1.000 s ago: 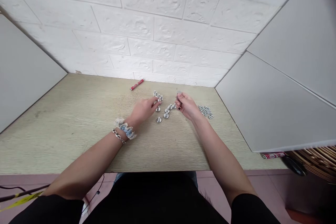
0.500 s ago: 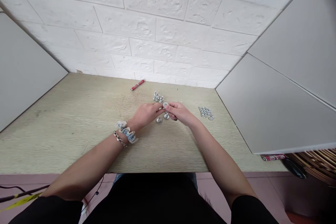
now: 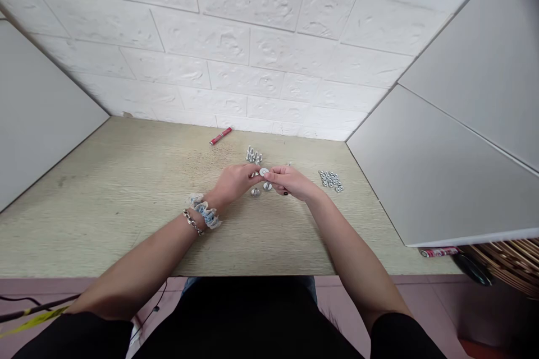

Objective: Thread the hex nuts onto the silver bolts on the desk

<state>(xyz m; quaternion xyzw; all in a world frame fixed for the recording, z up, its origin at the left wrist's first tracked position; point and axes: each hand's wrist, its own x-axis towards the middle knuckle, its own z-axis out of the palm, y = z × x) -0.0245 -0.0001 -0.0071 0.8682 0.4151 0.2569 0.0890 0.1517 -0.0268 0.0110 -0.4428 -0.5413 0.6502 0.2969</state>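
Note:
A round flat metal washer (image 3: 264,172) is held between the fingertips of both hands, its broad face turned up toward me. My left hand (image 3: 236,182) pinches its left edge, fingers closed. From the right, the thumb and fingers of my right hand (image 3: 290,181) are closed on the same washer. Whether a bolt sits under it is hidden by the fingers. Just below the hands, one bolt with a washer (image 3: 255,192) stands on the table, and a second bolt with a washer (image 3: 267,185) is close beside it. Behind my fingers stands a cluster of several bolts (image 3: 254,154).
Several nuts (image 3: 330,180) lie grouped on the wooden table (image 3: 147,179) to the right. A red pen-like stick (image 3: 220,136) rests near the white brick wall (image 3: 227,78). Grey panels (image 3: 446,168) flank the table. A wicker basket (image 3: 505,261) is at the lower right.
The washer has shifted slightly down and left and its face shows more fully. My right-hand fingers have moved a little; both hands keep their grip.

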